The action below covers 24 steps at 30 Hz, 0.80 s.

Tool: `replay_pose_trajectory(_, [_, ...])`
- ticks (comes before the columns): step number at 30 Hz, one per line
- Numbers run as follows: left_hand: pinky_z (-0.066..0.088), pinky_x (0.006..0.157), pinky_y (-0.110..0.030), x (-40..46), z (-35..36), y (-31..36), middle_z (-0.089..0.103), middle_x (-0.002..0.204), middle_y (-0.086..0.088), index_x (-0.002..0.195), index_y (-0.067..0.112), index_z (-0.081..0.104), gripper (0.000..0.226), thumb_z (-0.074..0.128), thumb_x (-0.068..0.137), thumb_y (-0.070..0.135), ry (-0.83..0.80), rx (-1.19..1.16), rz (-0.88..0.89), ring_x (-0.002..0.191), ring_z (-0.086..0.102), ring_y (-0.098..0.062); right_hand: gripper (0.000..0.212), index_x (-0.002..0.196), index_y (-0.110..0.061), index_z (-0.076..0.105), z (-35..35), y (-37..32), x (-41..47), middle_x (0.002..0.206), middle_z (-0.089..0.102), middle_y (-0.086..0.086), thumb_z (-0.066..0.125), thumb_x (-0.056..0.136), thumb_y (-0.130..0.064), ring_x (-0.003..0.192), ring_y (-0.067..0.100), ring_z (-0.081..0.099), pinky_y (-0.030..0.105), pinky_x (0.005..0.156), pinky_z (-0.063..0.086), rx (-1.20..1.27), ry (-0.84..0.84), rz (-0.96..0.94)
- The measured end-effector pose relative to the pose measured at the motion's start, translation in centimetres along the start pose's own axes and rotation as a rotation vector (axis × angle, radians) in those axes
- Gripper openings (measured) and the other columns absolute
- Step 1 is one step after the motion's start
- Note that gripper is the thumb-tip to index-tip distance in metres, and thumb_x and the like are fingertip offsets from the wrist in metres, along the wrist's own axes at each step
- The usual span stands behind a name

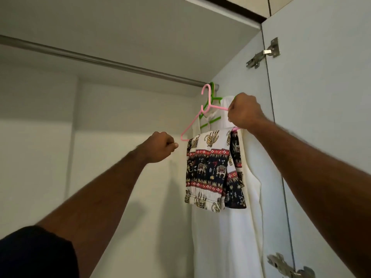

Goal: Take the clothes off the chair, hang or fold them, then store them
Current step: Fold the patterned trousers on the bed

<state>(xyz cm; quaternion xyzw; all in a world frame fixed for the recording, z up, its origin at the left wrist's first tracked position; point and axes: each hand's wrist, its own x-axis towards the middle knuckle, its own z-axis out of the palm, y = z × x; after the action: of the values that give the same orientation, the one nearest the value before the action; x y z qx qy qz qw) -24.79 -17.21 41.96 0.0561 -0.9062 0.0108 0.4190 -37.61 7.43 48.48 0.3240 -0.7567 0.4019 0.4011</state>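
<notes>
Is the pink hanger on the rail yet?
Not yet. The pink hanger's hook sits below the rail; the right hand grips its shoulder.

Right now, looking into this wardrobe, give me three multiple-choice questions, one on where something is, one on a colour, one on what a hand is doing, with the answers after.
1. Where does the patterned garment hang?
A. Over the pink hanger's lower bar
B. Straight over the rail
C. On the door hinge

2. What colour is the hanger behind the pink one?
A. Blue
B. Green
C. Black

3. What is the right hand doing?
A. Resting flat on the door
B. Hanging free, fingers straight
C. Gripping the pink hanger's arm

Answers:
1 A, the folded cloth drapes over that bar, below the metal rail.
2 B, a green hanger carries the white garment.
3 C, its fingers curl round the hanger, while the left hand is curled beside it, apparently holding nothing.
</notes>
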Motion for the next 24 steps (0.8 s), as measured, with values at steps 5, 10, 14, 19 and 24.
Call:
replay_pose_trajectory(5, [0.056, 0.074, -0.04, 4.4, 0.8, -3.2, 0.072, 0.074, -0.012, 0.08, 0.001, 0.071, 0.038, 0.056, 0.102, 0.028, 0.03, -0.002, 0.077, 0.076, 0.069, -0.028, 0.027, 0.114, -0.005, 0.067, 2.3, -0.8, 4.2, 0.114, 0.067, 0.018, 0.073, 0.088, -0.012, 0.097, 0.034, 0.067, 0.038, 0.077, 0.058, -0.024, 0.037, 0.02])
replay_pose_trajectory(10, [0.056, 0.074, -0.045, 8.2, 2.6, -5.7, 0.071, 0.071, -0.012, 0.078, 0.001, 0.069, 0.039, 0.056, 0.101, 0.03, 0.058, 0.01, 0.107, 0.074, 0.068, -0.03, 0.027, 0.109, -0.003, 0.064, 3.2, -1.6, 8.6, 0.114, 0.066, 0.018, 0.076, 0.089, -0.015, 0.098, 0.034, 0.067, 0.04, 0.081, 0.057, -0.026, 0.096, 0.012])
replay_pose_trajectory(14, [0.057, 0.073, -0.049, 10.8, 4.0, -6.6, 0.07, 0.073, -0.017, 0.079, -0.002, 0.068, 0.042, 0.056, 0.102, 0.031, 0.058, 0.001, 0.113, 0.074, 0.068, -0.035, 0.022, 0.097, -0.01, 0.057, 3.6, -1.7, 11.7, 0.114, 0.066, 0.018, 0.076, 0.09, -0.018, 0.099, 0.033, 0.067, 0.036, 0.068, 0.05, -0.069, 0.1, 0.002])
replay_pose_trajectory(19, [0.057, 0.073, -0.048, 13.7, 4.5, -6.8, 0.071, 0.073, -0.017, 0.079, -0.001, 0.069, 0.043, 0.055, 0.101, 0.033, 0.094, 0.0, 0.113, 0.074, 0.068, -0.034, 0.022, 0.099, -0.009, 0.056, 5.2, -1.3, 14.2, 0.118, 0.066, 0.019, 0.075, 0.09, -0.013, 0.106, 0.034, 0.067, 0.036, 0.08, 0.052, -0.109, 0.091, -0.017])
replay_pose_trajectory(24, [0.057, 0.075, -0.049, 15.5, 5.8, -6.2, 0.072, 0.074, -0.015, 0.08, 0.0, 0.07, 0.041, 0.055, 0.102, 0.031, 0.097, -0.018, 0.106, 0.075, 0.069, -0.033, 0.025, 0.107, -0.008, 0.058, 6.8, -0.2, 15.4, 0.119, 0.067, 0.018, 0.074, 0.088, -0.009, 0.11, 0.031, 0.066, 0.032, 0.076, 0.047, -0.185, 0.058, -0.014])
